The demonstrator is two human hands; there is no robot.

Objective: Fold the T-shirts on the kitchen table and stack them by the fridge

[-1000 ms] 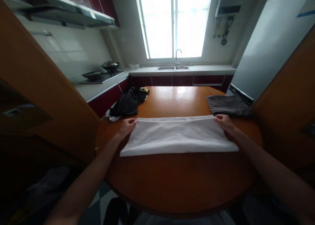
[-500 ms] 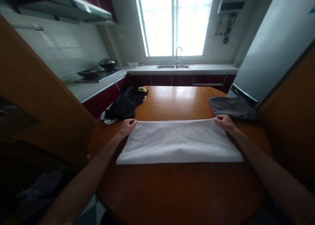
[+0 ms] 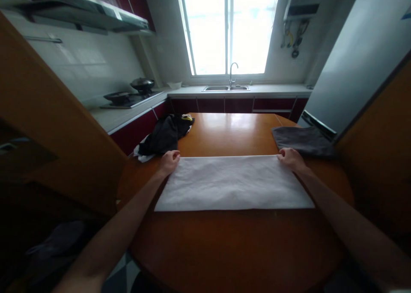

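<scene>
A white cloth [image 3: 234, 184], folded into a wide strip, lies spread across the wooden table in front of me. Its surface shows faint wrinkles; what kind of cloth it is I cannot make out. My left hand [image 3: 170, 161] is closed at the far left corner, thumb and fingers pinched together. At the far right corner, my right hand [image 3: 290, 158] pinches the edge in the same way. Between the two hands the far edge runs straight.
A round-ended wooden table [image 3: 231, 134] carries everything. Dark crumpled clothes [image 3: 162, 134] lie at its left, a folded grey cloth [image 3: 303, 140] at its right. Beyond stand a counter with a sink [image 3: 216, 88], a stove with pans [image 3: 143, 84], and a fridge [image 3: 349, 66].
The white cloth's far edge has become straighter and the cloth lies flatter. My left hand has shifted slightly up and right at its corner; my right hand has moved slightly left.
</scene>
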